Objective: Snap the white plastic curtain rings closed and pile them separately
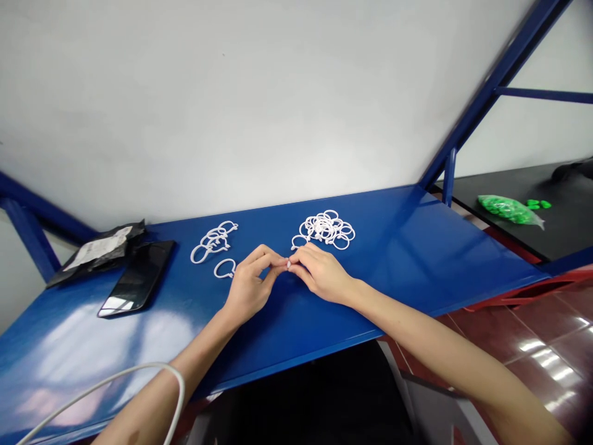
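My left hand [252,283] and my right hand [325,275] meet above the blue table, fingertips pinched together. Between them shows a small white piece [289,264], mostly covered by the fingers, so its full shape is hidden. Behind my right hand lies a heap of white plastic rings [324,227], each with a small knob or clasp. A smaller group of white rings [214,240] rests to the left, beyond my left hand. One single white ring [224,268] lies close beside my left hand's knuckles.
A black phone [139,278] and a black plastic parcel with a white label [102,248] lie at the left. A white cable [134,369] arcs over my left forearm. On a black table at the right sits a bag of green pieces [507,209]. Blue frame bars [486,93] flank the wall.
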`<state>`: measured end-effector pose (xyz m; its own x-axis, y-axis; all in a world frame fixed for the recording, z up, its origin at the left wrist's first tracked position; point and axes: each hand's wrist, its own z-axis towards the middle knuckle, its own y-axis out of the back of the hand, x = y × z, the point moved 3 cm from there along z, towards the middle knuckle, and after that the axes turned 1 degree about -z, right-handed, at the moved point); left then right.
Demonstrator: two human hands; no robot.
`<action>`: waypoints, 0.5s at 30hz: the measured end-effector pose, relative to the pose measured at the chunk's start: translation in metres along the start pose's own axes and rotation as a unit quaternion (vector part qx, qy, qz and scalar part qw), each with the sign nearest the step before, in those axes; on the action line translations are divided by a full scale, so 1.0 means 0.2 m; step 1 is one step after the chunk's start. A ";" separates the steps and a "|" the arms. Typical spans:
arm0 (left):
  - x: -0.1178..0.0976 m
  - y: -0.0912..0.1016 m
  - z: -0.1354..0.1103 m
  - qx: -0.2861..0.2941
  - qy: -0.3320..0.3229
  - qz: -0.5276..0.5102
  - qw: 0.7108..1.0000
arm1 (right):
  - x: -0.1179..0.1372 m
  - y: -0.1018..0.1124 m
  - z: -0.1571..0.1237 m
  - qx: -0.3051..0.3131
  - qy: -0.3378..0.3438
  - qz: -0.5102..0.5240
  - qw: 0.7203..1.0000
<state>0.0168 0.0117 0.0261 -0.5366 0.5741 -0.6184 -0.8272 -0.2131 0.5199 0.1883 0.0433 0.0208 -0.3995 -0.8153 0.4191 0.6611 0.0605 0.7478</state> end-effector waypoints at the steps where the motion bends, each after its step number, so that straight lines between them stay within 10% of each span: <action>1: 0.00 0.01 0.01 0.016 -0.010 0.036 0.999 | -0.01 0.00 0.01 0.001 -0.008 -0.005 1.000; 11: 0.27 0.26 0.01 0.121 0.171 0.479 0.852 | -0.30 0.13 0.05 -0.106 -0.103 -0.135 0.980; 15: 0.28 0.21 0.00 0.168 0.205 0.364 0.893 | -0.41 0.18 0.02 -0.109 -0.168 -0.177 0.964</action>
<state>-0.0487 0.0357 0.0140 -0.9847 0.0276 -0.1723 -0.1744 -0.1232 0.9769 0.2414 0.1151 0.0154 -0.7839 -0.5275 0.3276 0.5479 -0.3391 0.7648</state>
